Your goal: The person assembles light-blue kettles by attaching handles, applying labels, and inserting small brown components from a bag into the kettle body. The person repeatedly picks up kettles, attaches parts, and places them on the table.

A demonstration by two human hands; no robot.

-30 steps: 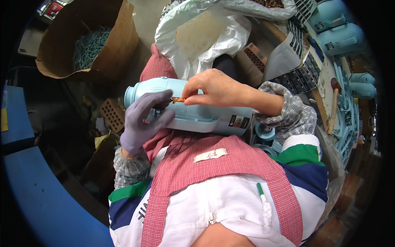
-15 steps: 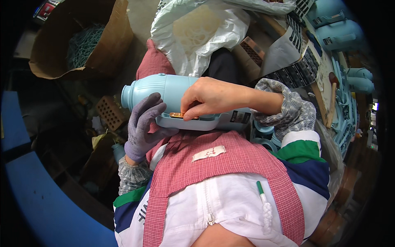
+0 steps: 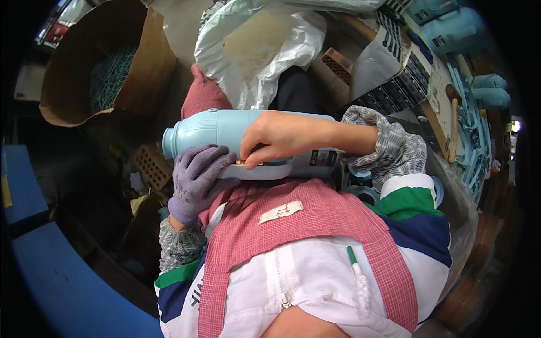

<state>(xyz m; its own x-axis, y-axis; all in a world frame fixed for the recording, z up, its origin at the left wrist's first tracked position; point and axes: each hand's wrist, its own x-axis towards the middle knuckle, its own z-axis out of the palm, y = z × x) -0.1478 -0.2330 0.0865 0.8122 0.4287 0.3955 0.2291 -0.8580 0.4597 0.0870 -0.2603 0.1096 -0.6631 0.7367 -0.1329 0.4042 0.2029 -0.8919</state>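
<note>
A light blue plastic thermos casing (image 3: 214, 127) lies sideways across my lap, its narrower neck to the left and its handle (image 3: 265, 171) toward my body. My left hand (image 3: 197, 180), in a purple-grey knit glove, is closed over the handle's left end. Bare, my right hand (image 3: 276, 138) reaches in from the right, with thumb and forefinger pinched at a small shiny gold-coloured strip (image 3: 240, 163) beside the handle. The fingers cover part of the strip. A dark label (image 3: 323, 158) shows on the casing's right end.
A white plastic bag (image 3: 205, 50) with pale pieces stands beyond my knees. At far left is a cardboard drum (image 3: 160, 56) holding thin blue-green strips. A bench with black printed sheets (image 3: 394, 87), a hammer (image 3: 453, 129) and more blue casings (image 3: 453, 31) fills the right.
The gloved left fingers, raised and spread before, have come down and curled over the handle's end. My right hand has shifted slightly left, still pinching at the gold strip.
</note>
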